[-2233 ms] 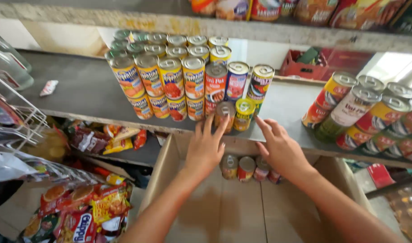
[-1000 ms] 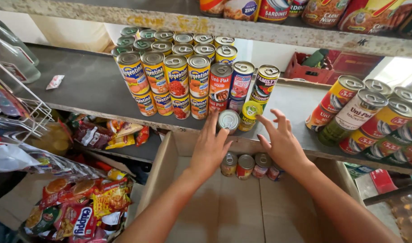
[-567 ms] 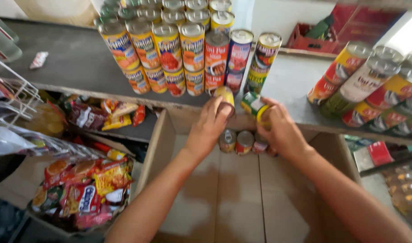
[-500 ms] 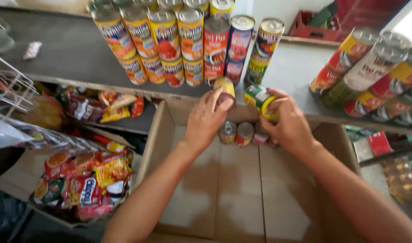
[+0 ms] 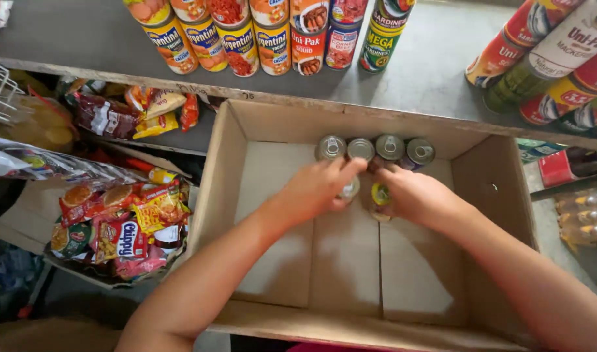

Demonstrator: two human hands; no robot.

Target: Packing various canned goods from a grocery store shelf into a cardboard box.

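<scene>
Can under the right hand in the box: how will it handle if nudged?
The can looks rigid metal, likely heavy for its size. Upright on the flat cardboard box floor, it probably stays put; on its side it would roll. The right hand grips it.

Snack packets (image 5: 119,225), shelf tins (image 5: 259,36)

1. Cardboard box (image 5: 233,195): brown corrugated paperboard, matt, creased floor flaps.
2. Row of four cans (image 5: 375,148) against the box's far wall: bright metal lids with pull rings, glossy.
3. Shelf (image 5: 435,72) beyond the box: grey, matt, rough-looking surface.
4. Snack packets (image 5: 119,228) left of the box: shiny plastic film.
5. Stacked cans (image 5: 272,39) on the shelf: glossy printed labels.
</scene>
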